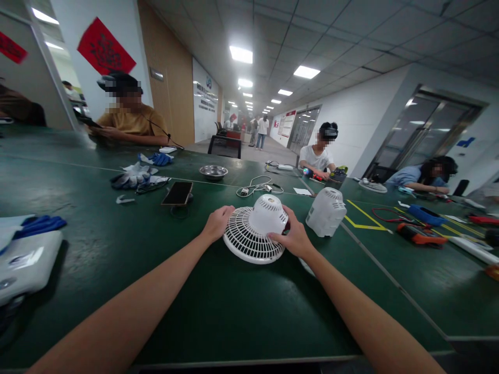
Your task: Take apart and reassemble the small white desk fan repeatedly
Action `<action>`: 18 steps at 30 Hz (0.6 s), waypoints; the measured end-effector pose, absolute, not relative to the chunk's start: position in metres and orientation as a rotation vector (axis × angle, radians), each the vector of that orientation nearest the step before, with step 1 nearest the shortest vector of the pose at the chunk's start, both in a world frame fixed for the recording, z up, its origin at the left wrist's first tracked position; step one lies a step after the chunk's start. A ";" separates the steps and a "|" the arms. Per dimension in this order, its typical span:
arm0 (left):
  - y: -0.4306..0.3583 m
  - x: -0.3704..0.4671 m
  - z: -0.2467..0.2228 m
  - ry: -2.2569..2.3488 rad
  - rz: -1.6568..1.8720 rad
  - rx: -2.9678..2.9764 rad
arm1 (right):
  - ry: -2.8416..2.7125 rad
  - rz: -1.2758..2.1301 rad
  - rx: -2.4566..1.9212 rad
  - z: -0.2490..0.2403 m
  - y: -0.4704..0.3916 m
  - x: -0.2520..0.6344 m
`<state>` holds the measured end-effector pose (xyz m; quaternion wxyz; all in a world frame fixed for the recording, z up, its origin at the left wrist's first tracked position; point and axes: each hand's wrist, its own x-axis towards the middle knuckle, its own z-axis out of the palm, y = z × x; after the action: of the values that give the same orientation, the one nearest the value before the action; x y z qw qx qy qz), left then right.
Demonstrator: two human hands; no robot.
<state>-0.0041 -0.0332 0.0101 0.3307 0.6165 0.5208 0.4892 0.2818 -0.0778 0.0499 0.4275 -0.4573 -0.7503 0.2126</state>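
A white fan head (268, 215) with a round slotted grille lies face down on the green table, its domed motor housing on top. My left hand (219, 223) is closed on the left rim of the grille, its fingertips partly hidden. My right hand (294, 234) grips the right side of the motor housing, thumb in front and fingers behind it. To the right of that hand stands a white plastic housing (326, 212) with slots in its top. Behind the fan head lies a coiled white cable (260, 186).
A metal bowl (213, 172), a phone (178, 193) and work gloves (134, 175) lie at the back left. On the left is a white case (29, 265). An orange multimeter (421, 235) and yellow tape marks (366, 227) are at right. Other people sit across the table.
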 end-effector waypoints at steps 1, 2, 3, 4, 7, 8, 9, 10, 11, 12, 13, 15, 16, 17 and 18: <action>-0.034 -0.005 0.011 1.260 1.349 1.560 | -1.809 0.593 -1.117 0.051 -0.078 0.281; -0.034 -0.005 0.013 1.160 1.417 1.518 | -1.732 0.680 -1.088 0.052 -0.078 0.280; -0.035 -0.005 0.014 1.077 1.485 1.489 | -1.640 0.783 -1.060 0.053 -0.078 0.279; -0.036 -0.005 0.015 1.025 1.552 1.474 | -1.536 0.892 -1.037 0.053 -0.078 0.277; -0.037 0.000 0.017 1.014 1.644 1.482 | -1.255 1.246 -0.967 0.050 -0.080 0.270; -0.038 0.002 0.016 1.017 1.625 1.471 | -1.195 1.383 -0.937 0.048 -0.082 0.267; -0.038 0.004 0.015 1.007 1.583 1.443 | -1.152 1.522 -0.907 0.045 -0.083 0.264; -0.037 0.006 0.014 0.982 1.534 1.394 | -1.123 1.649 -0.881 0.043 -0.084 0.261; -0.037 0.008 0.013 0.949 1.491 1.327 | -1.102 1.749 -0.860 0.041 -0.085 0.259; -0.037 0.009 0.012 0.918 1.458 1.254 | -1.085 1.812 -0.841 0.039 -0.085 0.257; -0.037 0.010 0.011 0.896 1.438 1.188 | -1.070 1.840 -0.822 0.038 -0.085 0.256; -0.037 0.012 0.011 0.895 1.420 1.121 | -1.050 1.854 -0.784 0.038 -0.084 0.255; -0.037 0.012 0.012 0.917 1.420 1.121 | -1.047 1.863 -0.769 0.038 -0.083 0.255; -0.038 0.013 0.013 0.950 1.423 1.135 | -1.049 1.870 -0.761 0.039 -0.083 0.254; -0.040 0.014 0.015 0.986 1.429 1.156 | -1.058 1.875 -0.754 0.039 -0.082 0.254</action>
<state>0.0136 -0.0396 0.0147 0.5036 0.4789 0.4084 0.5918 0.2543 -0.0820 0.0390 0.4174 -0.3004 -0.4214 0.7470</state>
